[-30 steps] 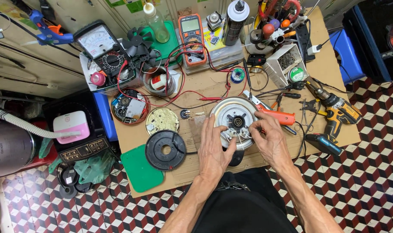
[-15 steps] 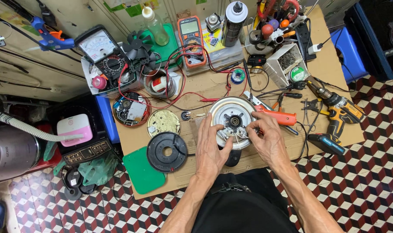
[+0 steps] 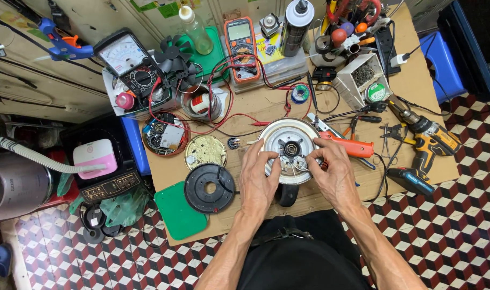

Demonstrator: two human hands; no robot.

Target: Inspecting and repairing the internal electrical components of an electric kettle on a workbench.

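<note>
Round metal appliance base (image 3: 290,147) lies upside down near the middle of the counter (image 3: 417,86), just in front of the person. Left hand (image 3: 260,180) rests on its left rim, fingers (image 3: 266,158) spread and reaching onto the inner parts. Right hand (image 3: 333,174) sits on the right rim, fingers (image 3: 315,156) bent and drawn close over small parts beside the hub; whether they pinch anything, cannot tell. Orange-handled pliers (image 3: 349,146) lie just right of the base, touching or nearly so. Black round plate (image 3: 210,188) and green lid (image 3: 177,210) lie to the left. Brass-coloured disc (image 3: 205,152) further up-left. Yellow cordless drill (image 3: 430,140) far right. Orange multimeter (image 3: 242,40) at back, red leads trailing.
</note>
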